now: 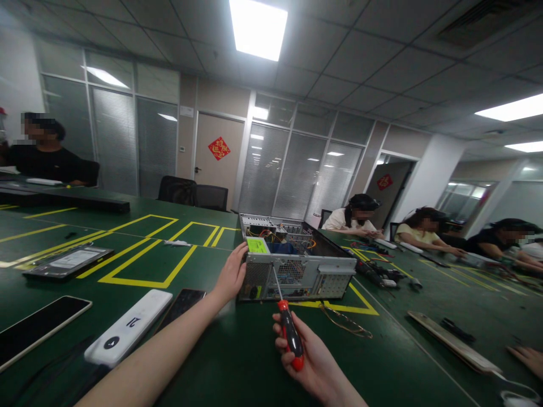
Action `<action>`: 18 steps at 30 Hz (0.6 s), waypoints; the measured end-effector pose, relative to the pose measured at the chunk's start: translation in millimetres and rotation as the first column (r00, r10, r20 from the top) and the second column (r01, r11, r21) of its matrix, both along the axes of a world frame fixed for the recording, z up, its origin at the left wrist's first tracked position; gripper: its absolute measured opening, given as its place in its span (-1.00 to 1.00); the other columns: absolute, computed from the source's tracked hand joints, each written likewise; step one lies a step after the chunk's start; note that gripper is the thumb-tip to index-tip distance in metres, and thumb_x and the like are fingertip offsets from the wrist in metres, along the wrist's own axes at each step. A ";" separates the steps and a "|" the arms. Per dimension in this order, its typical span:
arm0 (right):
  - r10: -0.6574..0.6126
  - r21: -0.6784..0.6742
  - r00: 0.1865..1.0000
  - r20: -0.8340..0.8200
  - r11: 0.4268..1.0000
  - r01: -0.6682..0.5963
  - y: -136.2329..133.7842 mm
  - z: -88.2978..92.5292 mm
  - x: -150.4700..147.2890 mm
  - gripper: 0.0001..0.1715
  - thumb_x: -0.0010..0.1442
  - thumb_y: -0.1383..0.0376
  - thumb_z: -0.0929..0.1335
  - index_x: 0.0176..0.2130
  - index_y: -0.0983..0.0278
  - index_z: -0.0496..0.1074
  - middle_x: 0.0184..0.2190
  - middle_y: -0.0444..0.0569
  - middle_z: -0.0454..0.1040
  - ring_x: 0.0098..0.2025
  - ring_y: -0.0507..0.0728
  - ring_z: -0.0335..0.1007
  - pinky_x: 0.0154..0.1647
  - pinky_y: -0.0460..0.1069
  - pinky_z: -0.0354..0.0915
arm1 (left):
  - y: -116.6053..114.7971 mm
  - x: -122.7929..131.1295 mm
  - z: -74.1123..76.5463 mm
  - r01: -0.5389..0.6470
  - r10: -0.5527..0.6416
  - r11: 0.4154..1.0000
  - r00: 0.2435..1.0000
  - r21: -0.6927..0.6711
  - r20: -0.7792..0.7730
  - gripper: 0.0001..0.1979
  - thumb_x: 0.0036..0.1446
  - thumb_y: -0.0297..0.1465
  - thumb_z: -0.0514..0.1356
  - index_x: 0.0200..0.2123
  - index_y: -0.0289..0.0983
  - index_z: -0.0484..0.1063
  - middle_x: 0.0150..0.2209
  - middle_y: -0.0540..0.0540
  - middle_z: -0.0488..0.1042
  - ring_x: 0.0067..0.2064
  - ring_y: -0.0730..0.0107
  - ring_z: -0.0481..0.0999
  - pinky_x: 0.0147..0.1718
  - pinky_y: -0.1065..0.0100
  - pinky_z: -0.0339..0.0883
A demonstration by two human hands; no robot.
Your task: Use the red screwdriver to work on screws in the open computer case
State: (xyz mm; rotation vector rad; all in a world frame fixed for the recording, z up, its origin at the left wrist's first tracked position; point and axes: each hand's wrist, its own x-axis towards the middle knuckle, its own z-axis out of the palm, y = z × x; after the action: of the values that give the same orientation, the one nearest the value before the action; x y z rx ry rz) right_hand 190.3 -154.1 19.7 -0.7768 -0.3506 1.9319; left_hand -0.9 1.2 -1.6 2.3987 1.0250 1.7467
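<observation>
An opened desktop computer case (337, 265) lies on the green table with its rear panel towards me. Inside are cables, a blue part and, at the left corner, a power supply with a yellow-green label (257, 245). My left hand (233, 271) grips the case's left rear corner beside the power supply; some fingertips are hidden. My right hand (311, 353) is closed around the red and black handle of a screwdriver (291, 333). Its metal shaft points up at the rear panel, and the tip appears to meet it near the power supply's edge.
A hard drive (70, 260), a phone (42, 325), a white power bank (129, 327) and a dark phone (180, 305) lie left. Eyeglasses (345, 321) lie before the case. Cables (382, 272) and a light flat device (453, 342) are right. Several people sit around.
</observation>
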 end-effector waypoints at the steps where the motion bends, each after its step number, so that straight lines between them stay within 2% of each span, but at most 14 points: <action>1: 0.006 0.001 1.000 -0.025 1.000 -0.006 0.1 0.4 0.6 -0.67 0.14 0.17 0.32 -0.20 0.38 0.38 -0.51 -0.08 0.37 -0.60 -0.11 0.19 -0.73 -0.28 0.05 | 0.0 0.0 0.0 0.002 -0.002 1.000 1.000 -0.001 0.002 -0.57 0.26 -0.39 -0.14 0.19 -0.23 0.01 0.22 -0.20 0.09 0.26 0.26 0.07 0.21 0.07 0.01; 4: -0.011 -0.002 0.995 -0.102 1.000 0.011 -0.2 2.8 2.1 -0.65 0.18 0.13 0.27 -0.26 0.40 0.37 -0.57 -0.10 0.31 -0.67 -0.15 0.06 -0.79 -0.31 -0.08 | 0.0 0.1 0.2 0.007 -0.007 1.000 1.000 -0.003 0.005 -0.57 0.26 -0.39 -0.14 0.19 -0.24 0.02 0.22 -0.20 0.09 0.26 0.27 0.07 0.21 0.08 0.00; 8: -0.013 -0.031 0.996 -0.090 0.999 0.011 -1.8 6.4 2.1 -0.64 0.23 0.17 0.23 -0.43 0.41 0.32 -0.67 -0.21 0.16 -0.71 -0.17 -0.05 -0.79 -0.31 -0.04 | -0.7 0.1 1.0 0.002 -0.002 1.000 1.000 0.000 0.007 -0.58 0.26 -0.39 -0.14 0.19 -0.24 0.02 0.22 -0.20 0.10 0.26 0.27 0.07 0.21 0.09 0.02; 14: -0.099 -0.025 0.993 -0.063 0.995 0.097 -1.1 8.5 2.4 -0.74 0.22 0.22 0.24 -0.32 0.42 0.31 -0.51 -0.08 0.33 -0.58 -0.11 0.19 -0.68 -0.27 0.16 | -0.8 -0.4 1.0 0.004 -0.004 1.000 1.000 -0.012 0.008 -0.58 0.26 -0.38 -0.14 0.19 -0.24 0.02 0.22 -0.21 0.10 0.26 0.26 0.08 0.20 0.08 0.02; 18: -0.074 -0.021 0.995 -0.072 0.997 0.072 -0.8 8.7 1.3 -0.71 0.23 0.20 0.23 -0.30 0.42 0.30 -0.51 -0.08 0.32 -0.60 -0.12 0.16 -0.71 -0.27 0.10 | -0.6 -0.3 0.7 0.009 -0.009 1.000 1.000 -0.013 0.009 -0.58 0.26 -0.39 -0.14 0.19 -0.24 0.02 0.22 -0.20 0.09 0.26 0.26 0.07 0.20 0.08 0.02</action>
State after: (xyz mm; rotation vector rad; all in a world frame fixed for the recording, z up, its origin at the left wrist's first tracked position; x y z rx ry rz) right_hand 191.7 -154.9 28.4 -0.7198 -0.2566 1.8920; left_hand -1.2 0.6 -0.9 2.3814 1.0203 1.7407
